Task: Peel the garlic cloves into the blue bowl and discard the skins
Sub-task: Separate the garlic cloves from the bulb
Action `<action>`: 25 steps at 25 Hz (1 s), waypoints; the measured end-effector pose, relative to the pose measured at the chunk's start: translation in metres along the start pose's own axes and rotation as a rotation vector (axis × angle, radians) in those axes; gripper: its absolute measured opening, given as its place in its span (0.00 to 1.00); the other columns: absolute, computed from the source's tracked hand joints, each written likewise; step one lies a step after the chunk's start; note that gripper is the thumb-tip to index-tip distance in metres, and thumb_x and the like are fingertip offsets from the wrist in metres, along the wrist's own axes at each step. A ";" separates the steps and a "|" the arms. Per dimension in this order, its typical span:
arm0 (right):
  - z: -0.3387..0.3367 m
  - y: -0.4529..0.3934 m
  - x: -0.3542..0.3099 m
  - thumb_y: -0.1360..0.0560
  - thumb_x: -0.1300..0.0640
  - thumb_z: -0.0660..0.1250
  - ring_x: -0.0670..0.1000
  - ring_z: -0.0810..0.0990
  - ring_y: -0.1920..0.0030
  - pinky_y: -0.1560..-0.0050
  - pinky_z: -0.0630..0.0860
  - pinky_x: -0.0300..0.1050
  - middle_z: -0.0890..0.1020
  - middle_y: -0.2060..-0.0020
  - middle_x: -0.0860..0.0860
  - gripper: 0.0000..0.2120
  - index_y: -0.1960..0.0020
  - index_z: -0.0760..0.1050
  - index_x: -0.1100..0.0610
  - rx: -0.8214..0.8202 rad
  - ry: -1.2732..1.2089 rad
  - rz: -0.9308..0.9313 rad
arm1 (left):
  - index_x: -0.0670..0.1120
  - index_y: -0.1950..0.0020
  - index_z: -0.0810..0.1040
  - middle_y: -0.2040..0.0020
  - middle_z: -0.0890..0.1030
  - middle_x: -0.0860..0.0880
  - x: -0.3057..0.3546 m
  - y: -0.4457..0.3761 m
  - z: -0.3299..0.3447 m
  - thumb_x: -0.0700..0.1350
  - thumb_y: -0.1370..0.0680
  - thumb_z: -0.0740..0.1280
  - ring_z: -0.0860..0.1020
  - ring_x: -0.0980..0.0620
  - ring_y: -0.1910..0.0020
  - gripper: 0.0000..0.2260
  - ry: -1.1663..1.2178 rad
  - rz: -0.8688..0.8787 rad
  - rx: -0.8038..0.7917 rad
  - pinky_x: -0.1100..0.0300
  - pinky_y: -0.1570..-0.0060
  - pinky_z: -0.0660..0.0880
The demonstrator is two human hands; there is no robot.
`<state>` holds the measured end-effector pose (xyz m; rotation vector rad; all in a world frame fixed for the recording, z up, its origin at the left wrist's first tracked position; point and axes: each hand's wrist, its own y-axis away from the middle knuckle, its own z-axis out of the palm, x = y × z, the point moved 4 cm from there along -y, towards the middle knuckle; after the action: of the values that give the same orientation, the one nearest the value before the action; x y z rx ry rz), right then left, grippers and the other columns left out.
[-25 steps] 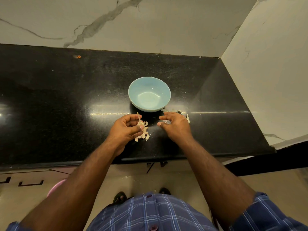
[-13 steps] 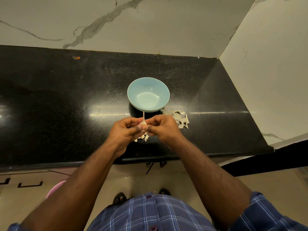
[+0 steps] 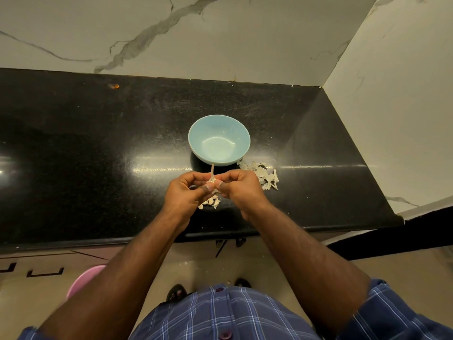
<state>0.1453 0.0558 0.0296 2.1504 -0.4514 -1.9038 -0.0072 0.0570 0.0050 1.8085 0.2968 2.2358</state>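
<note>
Both hands meet at 6 o'clock of the bowl (image 3: 219, 140): the left hand (image 3: 184, 192) and right hand (image 3: 239, 187) together pinch a garlic piece (image 3: 212, 177), stalk up. Cloves (image 3: 209, 201) lie on the counter (image 3: 98, 148) beneath them; skins (image 3: 263, 174) lie at the bowl's 4 o'clock.

Left hand (image 3: 185, 192) and right hand (image 3: 241, 186) together, fingertips pinching, forearms extended forward

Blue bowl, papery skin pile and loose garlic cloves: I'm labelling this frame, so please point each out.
Round pale blue bowl (image 3: 196, 133): head view, left inner wall.
Pile of pale papery skins (image 3: 266, 175): head view, pile's middle.
Loose cream garlic cloves (image 3: 212, 201): head view, cluster below the hands.
</note>
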 end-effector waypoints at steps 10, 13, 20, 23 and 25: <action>0.002 -0.003 0.000 0.18 0.61 0.65 0.53 0.82 0.57 0.49 0.83 0.52 0.86 0.53 0.58 0.08 0.46 0.84 0.56 -0.043 0.005 0.008 | 0.41 0.42 0.83 0.50 0.87 0.42 0.004 0.001 0.000 0.37 0.23 0.72 0.86 0.46 0.52 0.09 0.060 -0.056 0.004 0.62 0.58 0.82; 0.002 -0.003 0.000 0.20 0.58 0.70 0.54 0.83 0.57 0.51 0.83 0.52 0.87 0.56 0.56 0.05 0.48 0.85 0.55 -0.089 0.028 -0.037 | 0.41 0.42 0.83 0.50 0.87 0.42 0.008 0.003 0.001 0.38 0.24 0.73 0.86 0.47 0.50 0.10 0.035 -0.049 -0.039 0.60 0.55 0.82; -0.004 -0.007 0.002 0.21 0.64 0.69 0.51 0.83 0.60 0.58 0.81 0.42 0.86 0.57 0.57 0.04 0.48 0.82 0.60 -0.045 -0.099 0.009 | 0.42 0.44 0.80 0.49 0.84 0.42 0.008 -0.001 -0.002 0.34 0.19 0.64 0.85 0.48 0.51 0.08 0.026 -0.104 0.014 0.54 0.52 0.82; -0.004 -0.007 0.004 0.23 0.69 0.70 0.54 0.87 0.55 0.51 0.83 0.47 0.86 0.55 0.58 0.07 0.46 0.82 0.64 -0.084 -0.238 0.084 | 0.44 0.42 0.80 0.49 0.84 0.44 0.009 0.001 -0.001 0.37 0.20 0.67 0.83 0.49 0.51 0.07 0.010 -0.118 -0.037 0.56 0.54 0.80; -0.003 -0.008 0.005 0.24 0.71 0.70 0.55 0.87 0.55 0.52 0.83 0.47 0.86 0.56 0.58 0.09 0.46 0.82 0.64 -0.104 -0.260 0.102 | 0.43 0.42 0.80 0.51 0.85 0.44 0.010 0.003 0.003 0.40 0.23 0.74 0.83 0.50 0.55 0.11 -0.020 -0.100 -0.088 0.58 0.57 0.79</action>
<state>0.1496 0.0609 0.0230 1.7883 -0.4874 -2.1067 -0.0066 0.0570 0.0156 1.7309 0.2742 2.1276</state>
